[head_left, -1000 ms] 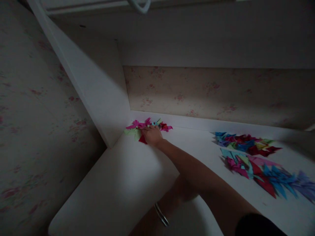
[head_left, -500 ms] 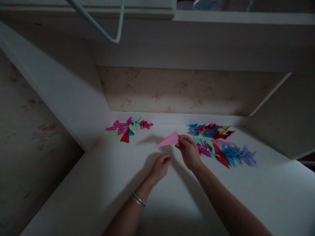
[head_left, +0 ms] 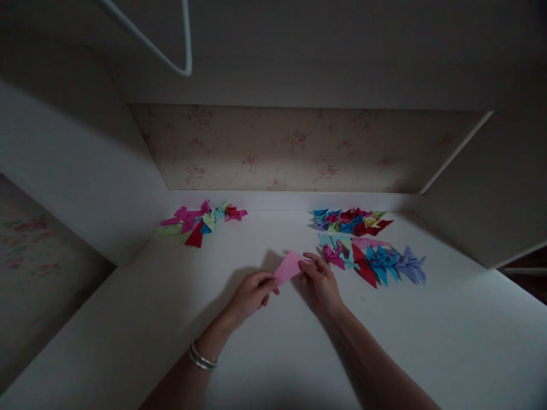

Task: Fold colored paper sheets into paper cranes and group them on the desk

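A folded piece of pink paper (head_left: 287,267) is held between my two hands over the white table. My left hand (head_left: 253,293) pinches its lower left end between thumb and fingers. At the upper right edge, the thumb and a finger of my right hand (head_left: 321,282) grip the same paper. Close to the right hand lies a row of folded paper pieces (head_left: 365,259) in pink, red, blue and purple. Two silver bangles (head_left: 200,357) circle my left wrist.
Colourful folded papers (head_left: 200,222) are heaped at the back left of the white table (head_left: 273,353). Another bunch (head_left: 352,221) lies at the back right. White panels flank the table, a shelf hangs overhead, and a white curved rod (head_left: 171,62) juts down at the upper left.
My left hand has come up and taken hold of the pink paper's left end. The paper has moved down a little, toward me, and the camera view has shifted.
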Tool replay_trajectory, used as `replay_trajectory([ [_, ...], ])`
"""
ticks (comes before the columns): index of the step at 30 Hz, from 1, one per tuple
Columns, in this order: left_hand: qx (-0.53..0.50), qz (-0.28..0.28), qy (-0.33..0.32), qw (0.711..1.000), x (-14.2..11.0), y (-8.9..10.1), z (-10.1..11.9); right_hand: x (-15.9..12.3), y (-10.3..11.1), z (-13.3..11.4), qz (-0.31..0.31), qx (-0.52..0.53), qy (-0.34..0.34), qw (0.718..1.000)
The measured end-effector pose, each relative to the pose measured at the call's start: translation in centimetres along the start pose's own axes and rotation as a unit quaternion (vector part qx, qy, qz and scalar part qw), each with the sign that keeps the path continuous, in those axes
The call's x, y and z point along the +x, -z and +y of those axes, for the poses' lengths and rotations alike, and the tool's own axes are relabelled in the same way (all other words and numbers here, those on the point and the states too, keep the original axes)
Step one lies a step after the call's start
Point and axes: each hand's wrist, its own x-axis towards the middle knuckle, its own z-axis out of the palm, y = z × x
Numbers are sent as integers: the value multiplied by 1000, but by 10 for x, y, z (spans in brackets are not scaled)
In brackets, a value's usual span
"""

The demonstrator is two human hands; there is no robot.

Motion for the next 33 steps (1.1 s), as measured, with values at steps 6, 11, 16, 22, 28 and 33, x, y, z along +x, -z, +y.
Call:
replay_trajectory([
  [6,-48,49,-17,997,-1,-2,2,-15,-12,-2,-93,-64,-21,993],
  [11,-61,51,-26,996,-4,-5,3,-25,-22,7,-119,-200,17,972],
  [16,-51,10,-7,999,-2,-5,1,-23,-19,10,-98,-191,16,976],
  [22,-53,4,2,999,0,-4,-3,-25,-19,8,-115,-181,10,977],
  [28,-36,15,-23,999,1,-5,-5,-25,-21,9,-100,-172,-5,980],
  [33,-25,33,-13,999,0,-4,-1,-25,-21,9,-97,-170,-7,981],
])
